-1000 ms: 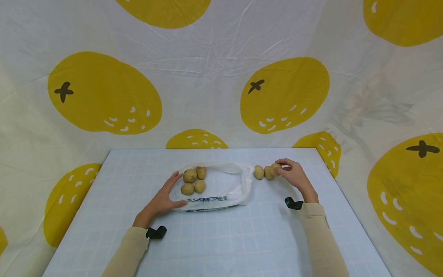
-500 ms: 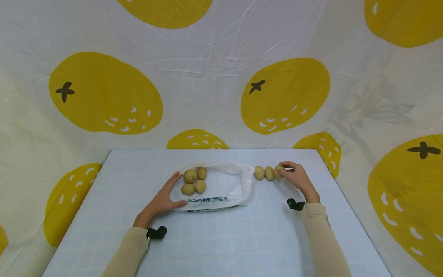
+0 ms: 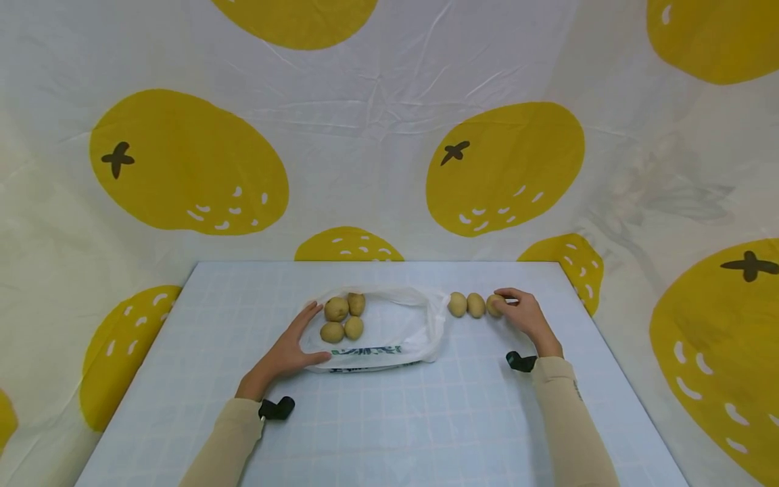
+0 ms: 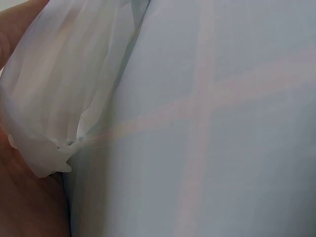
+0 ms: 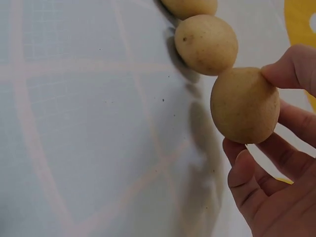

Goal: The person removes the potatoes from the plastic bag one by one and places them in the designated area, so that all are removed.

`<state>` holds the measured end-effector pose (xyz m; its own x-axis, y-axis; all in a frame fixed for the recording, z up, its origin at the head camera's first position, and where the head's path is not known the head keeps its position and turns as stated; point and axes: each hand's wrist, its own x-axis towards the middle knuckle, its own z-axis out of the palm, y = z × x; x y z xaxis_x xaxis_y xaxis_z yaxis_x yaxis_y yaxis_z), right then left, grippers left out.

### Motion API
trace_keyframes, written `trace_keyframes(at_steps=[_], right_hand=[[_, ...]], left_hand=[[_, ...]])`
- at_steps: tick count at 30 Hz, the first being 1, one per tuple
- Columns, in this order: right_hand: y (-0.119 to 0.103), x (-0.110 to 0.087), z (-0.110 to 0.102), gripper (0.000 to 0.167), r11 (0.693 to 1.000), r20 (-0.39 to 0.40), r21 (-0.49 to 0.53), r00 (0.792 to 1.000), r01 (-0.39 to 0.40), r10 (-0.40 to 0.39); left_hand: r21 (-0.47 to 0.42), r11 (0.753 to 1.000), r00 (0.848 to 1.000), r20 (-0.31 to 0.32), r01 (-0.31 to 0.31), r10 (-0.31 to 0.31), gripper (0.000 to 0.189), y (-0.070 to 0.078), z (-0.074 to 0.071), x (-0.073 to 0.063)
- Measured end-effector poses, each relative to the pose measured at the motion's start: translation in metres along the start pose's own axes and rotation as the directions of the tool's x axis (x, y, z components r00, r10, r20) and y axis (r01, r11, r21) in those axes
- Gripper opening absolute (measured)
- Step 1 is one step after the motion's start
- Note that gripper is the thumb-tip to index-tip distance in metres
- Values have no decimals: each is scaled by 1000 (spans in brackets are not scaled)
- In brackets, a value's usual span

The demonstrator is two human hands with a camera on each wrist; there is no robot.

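Observation:
My left hand point(image 3: 291, 346) rests spread against the left end of a white plastic bag point(image 3: 438, 338), with thumb and fingers apart. Through the bag's wide mouth several potatoes point(image 3: 336, 309) show, clustered at the left. In the left wrist view, crumpled bag plastic point(image 4: 64, 84) covers part of that hand. My right hand point(image 3: 526, 316) pinches a potato point(image 5: 244, 106) between its thumb and fingers, at the right end of a short row. Two more potatoes lie in that row, a middle one point(image 5: 207, 44) and one point(image 3: 458, 304) beside the bag's right edge.
A pale checked cloth covers the table point(image 3: 389, 426), whose far edge runs just behind the bag and potatoes. A white curtain point(image 3: 365, 135) with large yellow fruit prints hangs behind and at both sides.
My right hand has shifted slightly right and toward me with its potato, which now stands clear of overlapping the middle one in the head view. The left hand and bag stay put.

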<state>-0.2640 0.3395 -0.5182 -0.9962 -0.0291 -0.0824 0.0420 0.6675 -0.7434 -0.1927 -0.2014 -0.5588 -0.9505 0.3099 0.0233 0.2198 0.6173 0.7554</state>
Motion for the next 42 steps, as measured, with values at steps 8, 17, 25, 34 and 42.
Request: trace_keyframes(at_steps=[8,17,25,34,42], right_hand=[[6,4,4,51,1000,1,13,1000,-17,17],[12,5,7,51,1000,-36,27,999,-15,15],[14,5,10,58,998,-27,39,999,-41,42],[12,3,7,59,1000,-12,25,1000,-9,9],[9,1,8,59,1000,-5,14,1000,-14,14]], left_hand=[[-18,1000,1000,-2,-13,13,107,1,0,0],[-24,999,1000,-3,-23,23,108,-1,1,2],[-13,1000,1000,-2,-16,16,108,-1,1,2],[-13,1000,1000,5,-5,5,108,2,-1,1],[-7,1000,1000,-7,-24,24,107,-1,-1,0]])
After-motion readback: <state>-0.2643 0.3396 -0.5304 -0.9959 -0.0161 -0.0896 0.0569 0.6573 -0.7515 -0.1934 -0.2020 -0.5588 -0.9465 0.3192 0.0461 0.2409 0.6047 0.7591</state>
